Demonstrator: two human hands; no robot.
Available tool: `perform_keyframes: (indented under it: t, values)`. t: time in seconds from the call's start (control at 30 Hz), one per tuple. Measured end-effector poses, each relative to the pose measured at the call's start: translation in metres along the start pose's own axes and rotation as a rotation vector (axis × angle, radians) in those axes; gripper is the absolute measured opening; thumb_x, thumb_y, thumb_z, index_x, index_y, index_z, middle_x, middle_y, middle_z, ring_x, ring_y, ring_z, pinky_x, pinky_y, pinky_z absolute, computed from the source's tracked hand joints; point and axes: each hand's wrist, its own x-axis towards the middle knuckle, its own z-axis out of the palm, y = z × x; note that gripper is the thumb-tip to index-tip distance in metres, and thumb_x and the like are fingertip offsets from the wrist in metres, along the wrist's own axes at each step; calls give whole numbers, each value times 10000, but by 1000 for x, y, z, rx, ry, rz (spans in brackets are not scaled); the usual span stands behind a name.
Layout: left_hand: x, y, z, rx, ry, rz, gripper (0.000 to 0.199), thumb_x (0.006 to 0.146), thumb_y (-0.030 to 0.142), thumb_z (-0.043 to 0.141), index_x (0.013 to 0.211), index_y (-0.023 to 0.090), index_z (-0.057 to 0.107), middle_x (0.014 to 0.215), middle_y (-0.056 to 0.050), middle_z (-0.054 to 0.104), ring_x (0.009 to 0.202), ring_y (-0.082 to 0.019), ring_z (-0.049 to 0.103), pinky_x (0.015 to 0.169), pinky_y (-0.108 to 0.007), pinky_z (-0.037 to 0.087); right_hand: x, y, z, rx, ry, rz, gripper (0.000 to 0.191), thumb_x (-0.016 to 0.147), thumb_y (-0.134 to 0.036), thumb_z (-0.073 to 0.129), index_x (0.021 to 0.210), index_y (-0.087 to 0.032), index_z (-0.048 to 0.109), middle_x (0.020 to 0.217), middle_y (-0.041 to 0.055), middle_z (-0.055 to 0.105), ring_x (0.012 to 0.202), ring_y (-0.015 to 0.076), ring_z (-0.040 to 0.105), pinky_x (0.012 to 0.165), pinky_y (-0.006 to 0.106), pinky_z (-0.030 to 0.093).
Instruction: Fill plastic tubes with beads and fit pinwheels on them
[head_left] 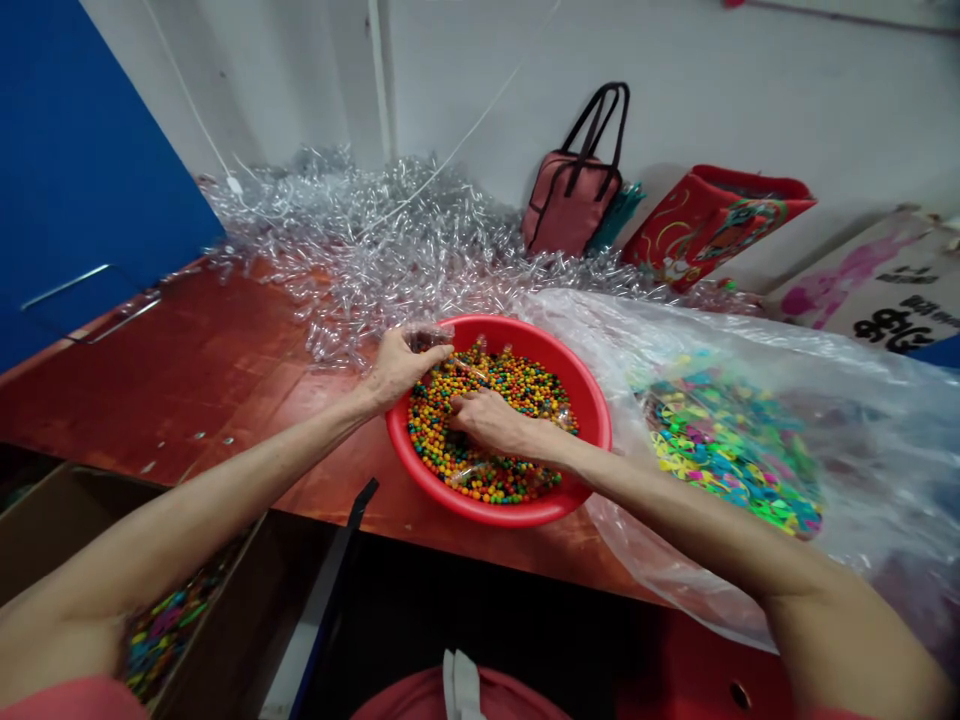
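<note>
A red plastic basin (pixel 592 400) holds a mass of small round balls (pixel 517 385) in yellow, orange, green and blue. Over its left rim, my left hand (pixel 394 370) is closed on clear plastic tubes (pixel 431 335), thumb stretched toward the basin's middle. My right hand (pixel 491 420) reaches in from the right, its fingers curled down among the balls. The fingertips are buried, and what they grip, if anything, is hidden. A few clear tubes (pixel 469 472) lie on the balls near both hands.
Many clear plastic tubes (pixel 420 230) are heaped behind the basin. A clear bag (pixel 720 460) of colourful plastic pieces lies right. A pink handbag (pixel 574 200) and red bag (pixel 705 225) lean at the wall. An open cardboard box (pixel 217 610) stands below the table's front edge.
</note>
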Motion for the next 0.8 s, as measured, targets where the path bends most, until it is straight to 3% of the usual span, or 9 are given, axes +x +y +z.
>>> perform_keyframes:
  t: [0.13, 0.23, 0.33, 0.43, 0.57, 0.67, 0.8]
  values:
    - [-3, -1, 1, -1, 34, 33, 365, 713, 377, 811, 983, 134, 771, 910, -71, 786, 762, -170, 681, 645, -277, 554, 2, 7, 4, 596, 22, -76, 134, 891, -182, 714, 997, -155, 791, 931, 39, 735, 817, 177, 633, 742, 285, 441]
    - [-4, -4, 1, -27, 33, 60, 356, 719, 372, 818, 975, 129, 770, 920, -72, 787, 786, -164, 688, 712, -285, 564, -11, 28, 3, 1023, 126, 30, 287, 842, -387, 799, 1030, -171, 801, 1015, 40, 764, 894, 196, 656, 836, 328, 503]
    - [-4, -6, 0, -52, 17, 79, 344, 732, 359, 828, 975, 124, 768, 904, -66, 782, 777, -150, 683, 745, -284, 566, -27, 49, -1, 1210, 281, 177, 414, 783, -456, 838, 1102, -196, 803, 1146, 67, 773, 1005, 222, 666, 943, 391, 506]
    - [-5, -6, 0, -78, -14, 54, 349, 748, 360, 830, 994, 123, 762, 910, -68, 781, 758, -144, 681, 712, -276, 571, -34, 67, -5, 1237, 411, 310, 430, 773, -457, 826, 1097, -176, 791, 1108, 77, 775, 982, 213, 668, 929, 376, 507]
    - [-7, -4, 0, -86, -24, 32, 358, 752, 375, 827, 999, 125, 762, 931, -87, 783, 772, -155, 694, 674, -268, 578, -27, 86, -6, 1084, 513, 460, 370, 793, -477, 760, 976, -155, 765, 899, 33, 740, 780, 166, 622, 742, 299, 482]
    - [-8, -3, 0, -72, -28, 19, 364, 754, 384, 819, 1011, 131, 767, 945, -95, 783, 786, -164, 701, 650, -263, 575, -18, 93, 0, 913, 511, 513, 320, 801, -473, 720, 856, -158, 729, 739, -5, 659, 662, 140, 542, 620, 266, 412]
    - [-5, -3, -4, -56, -51, -8, 415, 752, 416, 814, 1055, 136, 769, 956, -97, 782, 768, -179, 699, 590, -267, 555, -17, 100, 6, 794, 429, 485, 266, 824, -430, 701, 838, -165, 724, 728, -4, 650, 664, 141, 534, 606, 261, 410]
